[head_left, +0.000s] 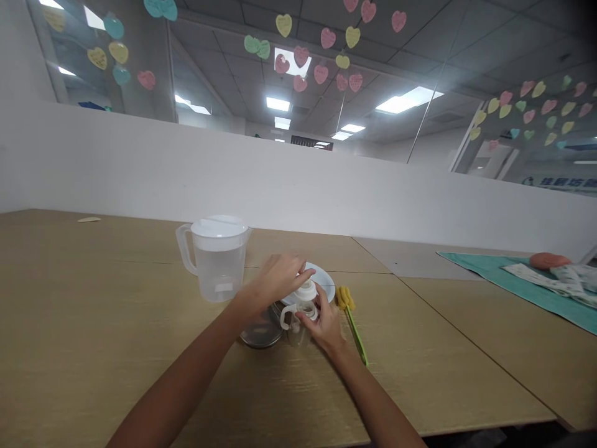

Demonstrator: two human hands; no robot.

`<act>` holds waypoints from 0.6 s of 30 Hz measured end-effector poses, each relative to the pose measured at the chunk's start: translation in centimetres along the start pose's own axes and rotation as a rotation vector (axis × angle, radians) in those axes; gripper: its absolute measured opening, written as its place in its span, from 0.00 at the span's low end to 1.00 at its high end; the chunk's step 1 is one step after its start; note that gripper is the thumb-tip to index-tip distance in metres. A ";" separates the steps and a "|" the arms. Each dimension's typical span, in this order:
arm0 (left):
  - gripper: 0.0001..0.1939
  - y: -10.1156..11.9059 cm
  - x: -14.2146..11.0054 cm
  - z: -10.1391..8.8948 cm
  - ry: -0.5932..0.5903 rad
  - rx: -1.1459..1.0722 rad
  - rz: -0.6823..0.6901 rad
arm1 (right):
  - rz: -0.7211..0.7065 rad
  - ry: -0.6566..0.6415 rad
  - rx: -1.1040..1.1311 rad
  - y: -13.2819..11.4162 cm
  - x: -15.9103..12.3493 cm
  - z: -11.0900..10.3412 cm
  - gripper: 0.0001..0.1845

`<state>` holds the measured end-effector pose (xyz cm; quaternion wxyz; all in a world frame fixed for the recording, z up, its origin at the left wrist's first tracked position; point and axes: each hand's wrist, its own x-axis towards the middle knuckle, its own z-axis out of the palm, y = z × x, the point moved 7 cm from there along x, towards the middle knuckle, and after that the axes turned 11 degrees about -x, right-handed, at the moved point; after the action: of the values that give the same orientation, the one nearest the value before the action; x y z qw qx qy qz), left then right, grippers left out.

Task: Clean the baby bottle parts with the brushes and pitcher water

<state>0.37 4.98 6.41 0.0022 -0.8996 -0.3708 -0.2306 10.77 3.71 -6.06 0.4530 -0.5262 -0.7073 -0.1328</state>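
A clear baby bottle [297, 335] with a white side handle stands upright near the middle of the table. My right hand [326, 323] grips it at the handle ring from the right, thumb in front. The white nipple collar [306, 291] is at the bottle's top. From above and the left, my left hand [282, 274] closes its fingers on the nipple at that collar; its fingertips are partly hidden. Just left of the bottle lies a round metal dish [262, 330], partly covered by my left wrist. Behind my hands a white plate [325, 280] shows in part.
A lidded translucent pitcher [220, 264] stands to the left. Right of my hands lies a sponge brush [357, 336] with a yellow head and green handle. At far right a teal cloth [471, 264] bears a patterned cloth [545, 280] and an orange-brown object [550, 261]. A white wall rises behind.
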 end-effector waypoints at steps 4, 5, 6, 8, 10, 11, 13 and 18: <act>0.14 -0.5 0.0 -1.1 0.092 -0.185 0.009 | -0.021 0.050 -0.062 0.1 -0.1 -0.2 0.34; 0.14 -0.6 -0.1 -1.3 0.109 -0.244 0.011 | -0.022 0.055 -0.070 0.1 -0.2 -0.2 0.33; 0.13 -0.6 -0.1 -1.5 0.125 -0.309 0.012 | -0.019 0.056 -0.074 0.2 -0.2 -0.2 0.32; 0.13 -0.7 -0.2 -1.9 0.158 -0.446 0.016 | -0.003 0.052 -0.073 0.3 -0.2 -0.1 0.30; 0.13 -0.7 -0.3 -2.5 0.194 -0.566 0.020 | 0.017 0.048 -0.058 0.4 -0.2 -0.1 0.28; 0.13 -0.7 -0.4 -2.8 0.220 -0.615 0.021 | 0.028 0.048 -0.046 0.5 -0.3 -0.1 0.27; 0.14 -0.9 -0.6 -3.4 0.282 -0.694 0.016 | 0.059 0.046 -0.022 0.7 -0.3 0.0 0.26; 0.13 -1.3 -0.9 -4.2 0.395 -0.823 -0.010 | 0.111 0.046 0.023 0.9 -0.3 -0.1 0.23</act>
<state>-2.76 4.60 9.56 -0.2859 -0.7625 -0.2453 -0.5260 11.62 3.79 -6.51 0.4818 -0.5562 -0.6679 -0.1112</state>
